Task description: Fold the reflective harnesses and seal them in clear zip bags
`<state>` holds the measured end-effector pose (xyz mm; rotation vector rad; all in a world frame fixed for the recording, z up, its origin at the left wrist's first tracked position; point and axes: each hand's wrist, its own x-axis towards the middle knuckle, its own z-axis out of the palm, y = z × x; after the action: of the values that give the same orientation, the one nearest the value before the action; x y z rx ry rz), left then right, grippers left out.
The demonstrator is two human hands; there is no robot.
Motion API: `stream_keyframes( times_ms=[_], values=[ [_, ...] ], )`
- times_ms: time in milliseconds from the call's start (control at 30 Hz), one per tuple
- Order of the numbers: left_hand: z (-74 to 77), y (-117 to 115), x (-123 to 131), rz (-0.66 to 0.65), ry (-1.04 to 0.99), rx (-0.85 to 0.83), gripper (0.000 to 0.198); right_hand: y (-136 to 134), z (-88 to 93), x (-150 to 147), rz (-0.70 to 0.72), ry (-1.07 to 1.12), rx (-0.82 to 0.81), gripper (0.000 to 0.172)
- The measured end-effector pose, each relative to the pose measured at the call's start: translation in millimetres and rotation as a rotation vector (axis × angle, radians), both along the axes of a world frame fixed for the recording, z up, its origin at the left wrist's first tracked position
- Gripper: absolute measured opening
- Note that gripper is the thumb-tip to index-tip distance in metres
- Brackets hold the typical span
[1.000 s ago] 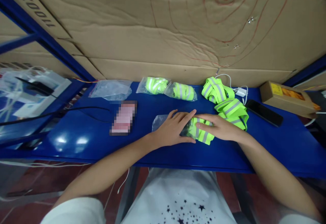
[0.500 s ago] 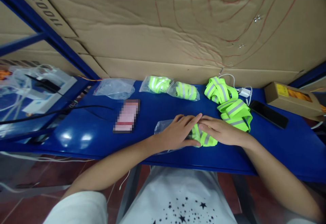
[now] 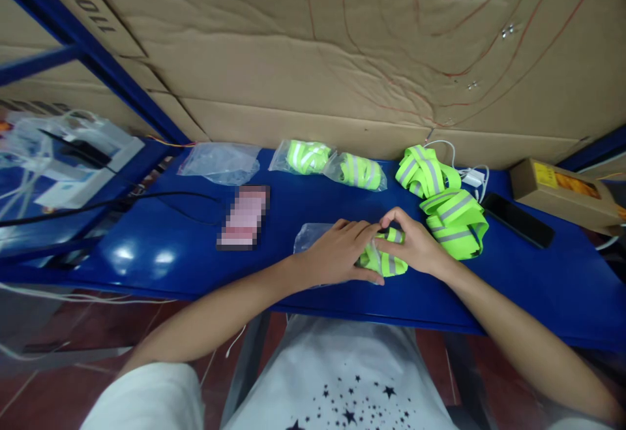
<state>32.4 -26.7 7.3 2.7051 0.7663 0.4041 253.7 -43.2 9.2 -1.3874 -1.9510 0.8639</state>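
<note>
A folded neon-yellow reflective strap (image 3: 391, 261) with grey stripes lies partly in a clear plastic bag (image 3: 309, 237) near the table's front edge. My left hand (image 3: 340, 254) is closed over the bag, its thumb along the near side of the strap. From the right, my right hand (image 3: 413, 244) has thumb and index finger curled together by the bag's mouth, close to my left fingertips. Just what it pinches is partly hidden; it appears to be the bag's edge. Beside it on the right rests a loose bundle of reflective strap (image 3: 457, 221).
Behind my hands lie two bagged straps (image 3: 308, 157) (image 3: 360, 172), another loose strap (image 3: 425, 172) and flat plastic bags (image 3: 220, 162). A pixelated phone (image 3: 243, 218) is on the left, a black phone (image 3: 518, 220) and cardboard box (image 3: 562, 195) on the right. Cardboard (image 3: 274, 77) walls the back.
My right hand has lifted from lying flat over the strap and drawn its thumb and index finger together. More of the strap shows, sitting further left in the bag.
</note>
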Motion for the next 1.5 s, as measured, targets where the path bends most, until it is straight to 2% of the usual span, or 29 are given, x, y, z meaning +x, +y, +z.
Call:
stream_keyframes(
  times_ms=[167,333,467,533,667,767,933,1067,1167,1367,1500],
  values=[
    [-1.2,7.0,-2.1,0.055,-0.007,-0.002,0.094,-0.3,3.1,-2.0,-0.034,0.029,-0.048,0.036],
    [0.6,9.9,-3.3,0.158,0.007,0.099,0.107,0.4,16.4,3.7,0.071,0.101,-0.129,0.036],
    [3.8,5.8,-3.1,0.154,0.007,0.061,0.094,0.6,21.1,7.3,0.106,0.109,-0.138,0.034],
    [3.8,4.6,-3.1,0.146,-0.009,0.070,0.090,0.3,18.8,5.4,0.077,0.124,-0.126,0.034],
    [1.0,4.0,-2.7,0.116,-0.008,0.144,0.094,-1.6,7.9,-3.0,-0.084,0.135,-0.106,0.044],
    [0.5,5.0,-1.5,0.119,0.017,0.154,0.095,-3.1,2.0,-7.6,-0.132,0.081,-0.062,0.038],
    [5.4,13.1,-2.4,0.161,0.030,-0.026,0.084,-6.0,4.4,-7.7,0.035,0.033,0.150,0.021],
    [7.7,17.9,-5.2,0.157,0.032,-0.098,0.079,-8.2,5.4,-5.3,0.137,0.027,0.083,0.027],
    [7.6,15.4,-5.1,0.126,0.053,-0.061,0.087,-7.5,-0.9,-5.2,0.132,0.025,-0.024,0.026],
    [8.8,2.6,-3.4,0.095,0.089,0.042,0.115,-2.5,-16.8,-8.5,-0.075,0.197,-0.087,0.034],
    [11.2,-3.7,-2.8,0.093,0.142,0.092,0.130,-1.5,-14.0,-10.1,-0.060,0.259,-0.170,0.032]
  ],
)
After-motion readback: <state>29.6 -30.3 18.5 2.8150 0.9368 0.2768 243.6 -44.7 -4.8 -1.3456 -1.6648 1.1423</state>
